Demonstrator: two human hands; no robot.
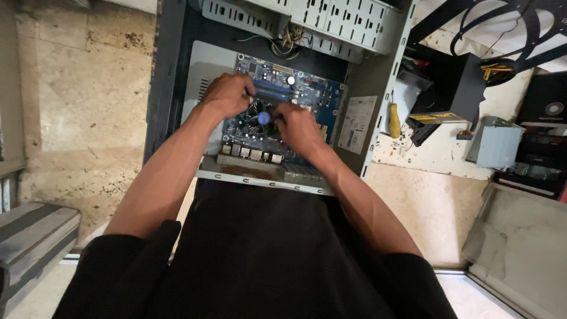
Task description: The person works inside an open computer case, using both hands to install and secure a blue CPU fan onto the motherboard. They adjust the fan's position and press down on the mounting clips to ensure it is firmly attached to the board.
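While both hands are pressing on the cooler fan [260, 115] at the middle of the blue circuit board [307, 94] inside the open computer case [378, 77], left hand [227, 94] is gripping its far-left edge, right hand [298, 127] its near-right edge; fingers curled onto it, fan lying between them.

A pale, stained table [431, 153] carries an open grey computer case [378, 77] lying on its side. Just right of the case lie a yellow-handled screwdriver [394, 120], a black power supply [452, 88] and a grey drive [499, 145].
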